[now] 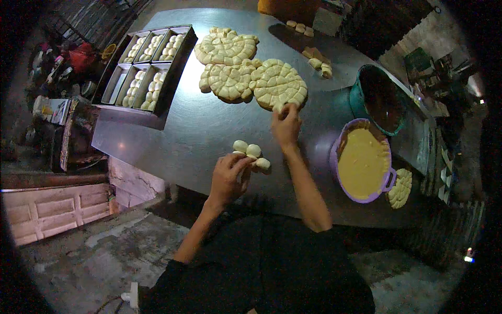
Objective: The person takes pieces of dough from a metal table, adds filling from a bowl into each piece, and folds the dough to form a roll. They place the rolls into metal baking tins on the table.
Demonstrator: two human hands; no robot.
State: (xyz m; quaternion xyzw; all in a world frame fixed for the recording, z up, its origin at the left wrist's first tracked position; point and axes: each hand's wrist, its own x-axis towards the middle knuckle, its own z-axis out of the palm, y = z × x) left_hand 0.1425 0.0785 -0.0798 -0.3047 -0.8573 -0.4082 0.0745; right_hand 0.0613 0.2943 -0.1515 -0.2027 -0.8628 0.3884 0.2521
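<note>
We count three dough rounds point(280, 82) beyond-left of one purple basin point(364, 199); at least three dough balls point(253, 150) left of basin, at left hand's point(228, 175) fingertips. Right hand point(286, 125) at nearest round's edge. Either grasping: we cannot tell.

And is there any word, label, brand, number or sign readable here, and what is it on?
None: no text can be read anywhere in this view.
Too small and blurred: the pale sheet at the far left; any print on it can't be made out.
No lettering visible: the dough rounds, divided baking pan, purple basin, green tub.
</note>
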